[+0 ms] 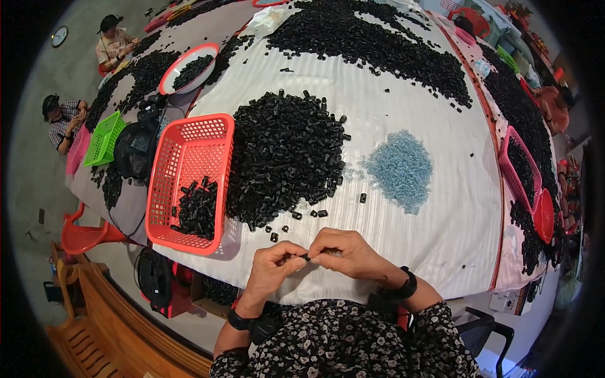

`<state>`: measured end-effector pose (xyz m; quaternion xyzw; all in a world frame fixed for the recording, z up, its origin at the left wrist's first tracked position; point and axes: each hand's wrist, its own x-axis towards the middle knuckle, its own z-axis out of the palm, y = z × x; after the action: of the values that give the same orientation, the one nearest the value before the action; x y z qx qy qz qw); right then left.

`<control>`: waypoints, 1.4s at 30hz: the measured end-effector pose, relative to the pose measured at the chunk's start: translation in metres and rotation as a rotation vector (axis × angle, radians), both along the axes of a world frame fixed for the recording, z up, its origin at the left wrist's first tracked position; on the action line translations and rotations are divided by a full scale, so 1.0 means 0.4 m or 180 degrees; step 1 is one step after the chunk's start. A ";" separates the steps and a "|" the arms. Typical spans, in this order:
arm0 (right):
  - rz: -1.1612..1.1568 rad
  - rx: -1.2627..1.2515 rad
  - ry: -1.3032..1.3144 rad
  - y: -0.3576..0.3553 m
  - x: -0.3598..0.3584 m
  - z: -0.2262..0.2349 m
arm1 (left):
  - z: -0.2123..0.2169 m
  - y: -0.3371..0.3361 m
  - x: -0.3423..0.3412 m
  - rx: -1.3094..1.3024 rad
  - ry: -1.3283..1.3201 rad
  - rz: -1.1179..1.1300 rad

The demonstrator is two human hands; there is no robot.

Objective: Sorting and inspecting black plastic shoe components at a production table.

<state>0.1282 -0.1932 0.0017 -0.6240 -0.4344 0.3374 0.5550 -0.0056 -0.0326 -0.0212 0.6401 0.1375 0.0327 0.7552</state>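
Close to the table's near edge, my left hand [272, 267] pinches a small black plastic piece [305, 257] between thumb and fingertips. My right hand [348, 253] meets it there, its thumb and index finger closed at the same piece; whatever else it may hold is too small to make out. Just beyond my hands spreads a big heap of short black cylindrical plastic pieces [283, 154], with several strays at its near side. Right of that lies a smaller pile of pale blue, see-through small parts [401, 170].
A red perforated basket [228, 183], partly filled with black pieces, stands left of the heap. More black pieces [372, 50] cover the far table. A red-rimmed white bowl [208, 70] and a green basket [105, 138] stand farther left, a pink basket [520, 167] right. Other people sit around.
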 end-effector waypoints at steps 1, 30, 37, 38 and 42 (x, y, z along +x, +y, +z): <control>0.0125 -0.0030 0.0120 -0.005 -0.001 -0.003 | -0.001 -0.001 -0.001 -0.0083 0.0045 -0.0116; -0.0426 0.0379 -0.0779 -0.017 -0.038 -0.022 | -0.014 -0.016 0.003 -0.0920 0.0096 -0.0084; -0.1118 -0.0433 -0.0502 -0.041 0.032 -0.039 | -0.005 0.010 -0.010 -0.0930 -0.0128 0.0333; -0.1210 -0.0778 -0.0662 -0.046 0.043 -0.046 | -0.002 0.015 -0.013 -0.0936 -0.0133 0.0333; -0.1093 -0.0833 -0.1170 -0.057 0.051 -0.082 | -0.015 0.035 -0.034 -0.0750 -0.0091 0.0542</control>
<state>0.1485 -0.2160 -0.0310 -0.8055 -0.3684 0.1729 0.4307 -0.0191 -0.0184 -0.0271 0.5325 0.1835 0.0894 0.8215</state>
